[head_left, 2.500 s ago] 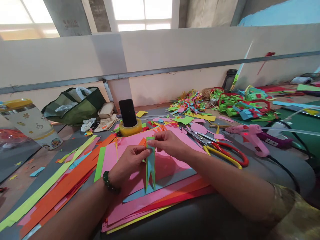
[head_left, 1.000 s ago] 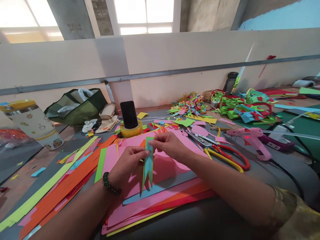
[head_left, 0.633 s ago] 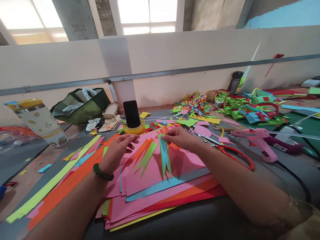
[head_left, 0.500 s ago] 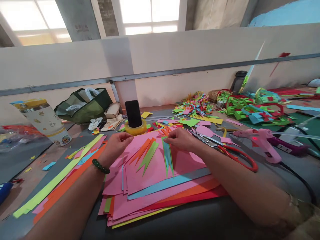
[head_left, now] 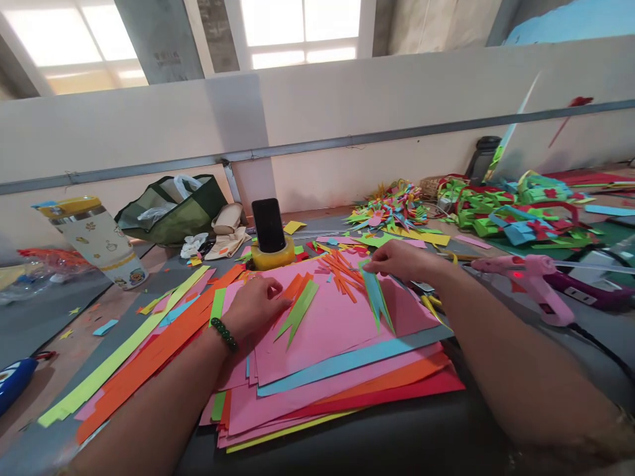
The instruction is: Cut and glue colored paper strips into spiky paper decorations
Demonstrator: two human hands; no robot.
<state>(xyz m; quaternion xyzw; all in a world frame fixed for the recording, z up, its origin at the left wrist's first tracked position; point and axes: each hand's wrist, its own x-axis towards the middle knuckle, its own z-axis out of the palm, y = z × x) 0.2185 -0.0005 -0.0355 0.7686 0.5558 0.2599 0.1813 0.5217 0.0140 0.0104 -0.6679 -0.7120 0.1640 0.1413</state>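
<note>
My right hand (head_left: 404,260) pinches the top of a forked blue-and-green paper strip (head_left: 376,299) and holds it over the right part of the pink sheet (head_left: 327,324). My left hand (head_left: 258,305), with a green bead bracelet on the wrist, rests with curled fingers on the pink sheet. Its fingertips touch the upper end of a forked green strip (head_left: 298,317) and the orange strip beneath it. A pile of thin orange strips (head_left: 342,268) lies between the two hands.
Coloured sheets are stacked under the pink one. A phone (head_left: 268,225) stands in a yellow tape roll (head_left: 270,254). At right lie a pink glue gun (head_left: 533,281) and finished paper crafts (head_left: 501,211). At left are long strips (head_left: 124,350), a printed bottle (head_left: 99,241) and a green bag (head_left: 171,208).
Both hands held the blue-and-green strip together; then the left hand let go and dropped onto the pink sheet. The right hand carried the strip to the right. The view shifted left.
</note>
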